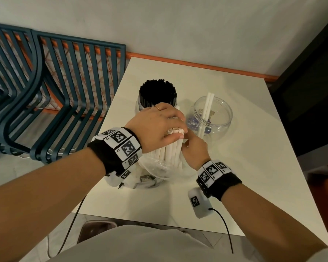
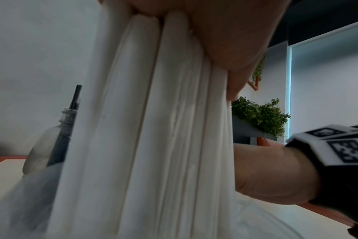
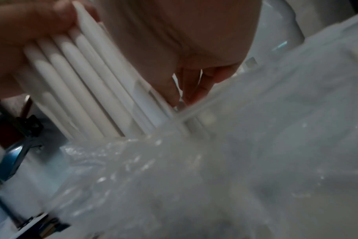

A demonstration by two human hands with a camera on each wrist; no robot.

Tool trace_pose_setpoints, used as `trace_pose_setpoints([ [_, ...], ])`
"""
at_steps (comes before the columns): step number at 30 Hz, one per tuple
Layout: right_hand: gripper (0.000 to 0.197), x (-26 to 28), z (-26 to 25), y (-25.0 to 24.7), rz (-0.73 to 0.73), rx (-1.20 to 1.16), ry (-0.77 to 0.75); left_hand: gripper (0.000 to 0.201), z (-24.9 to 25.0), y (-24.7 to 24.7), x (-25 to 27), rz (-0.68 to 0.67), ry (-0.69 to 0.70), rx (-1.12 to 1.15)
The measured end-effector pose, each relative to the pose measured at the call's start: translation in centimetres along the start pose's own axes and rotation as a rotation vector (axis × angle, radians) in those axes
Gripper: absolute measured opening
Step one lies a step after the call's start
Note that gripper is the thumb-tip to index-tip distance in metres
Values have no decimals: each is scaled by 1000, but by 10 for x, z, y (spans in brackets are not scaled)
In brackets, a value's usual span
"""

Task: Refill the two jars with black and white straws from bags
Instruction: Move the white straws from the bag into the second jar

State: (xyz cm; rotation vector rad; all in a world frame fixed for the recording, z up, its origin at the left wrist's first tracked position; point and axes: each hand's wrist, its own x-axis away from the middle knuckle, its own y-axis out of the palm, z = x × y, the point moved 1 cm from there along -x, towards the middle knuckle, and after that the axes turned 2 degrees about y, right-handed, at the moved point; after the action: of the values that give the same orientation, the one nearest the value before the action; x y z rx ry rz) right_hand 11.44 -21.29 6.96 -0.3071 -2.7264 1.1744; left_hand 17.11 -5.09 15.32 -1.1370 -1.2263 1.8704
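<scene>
A bundle of white straws stands upright in a clear plastic bag on the table. My left hand grips the bundle's top from above. My right hand is against the bundle's right side, its fingers pinching the bag's edge. Behind stands a jar full of black straws. To its right, a clear jar holds two white straws.
The cream table sits against a wall with an orange skirting. Blue slatted chairs stand stacked at the left. A dark cabinet is at the right. A bin sits below the table's near edge.
</scene>
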Motion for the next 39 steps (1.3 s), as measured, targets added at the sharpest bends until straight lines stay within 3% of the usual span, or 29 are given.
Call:
trace_pose_setpoints([
  [3, 31, 0, -2, 0, 26, -197, 29, 34, 1, 0, 1, -5, 0, 17],
  [7, 9, 3, 7, -12, -12, -272, 57, 33, 0, 0, 1, -6, -6, 25],
  [11, 23, 11, 12, -24, -60, -408, 80, 33, 0, -1, 1, -15, -8, 19],
  [16, 40, 20, -2, -21, -202, -533, -70, 34, 0, -3, -1, -34, -25, 11],
  [20, 58, 23, -15, -21, -296, -624, -64, 49, 1, -6, -2, -50, -81, 37],
  [23, 62, 23, -19, -21, -254, -606, -69, 59, 2, -7, -2, -76, -124, 47],
  [27, 57, 20, -25, -20, -169, -593, -120, 63, 1, -7, -1, -71, -142, 41],
  [33, 43, 25, -30, -15, -92, -718, -57, 67, -1, -7, 0, -48, -139, 54],
  [39, 43, 18, -35, -15, -87, -787, -57, 71, -1, -7, 0, -48, -133, 74],
])
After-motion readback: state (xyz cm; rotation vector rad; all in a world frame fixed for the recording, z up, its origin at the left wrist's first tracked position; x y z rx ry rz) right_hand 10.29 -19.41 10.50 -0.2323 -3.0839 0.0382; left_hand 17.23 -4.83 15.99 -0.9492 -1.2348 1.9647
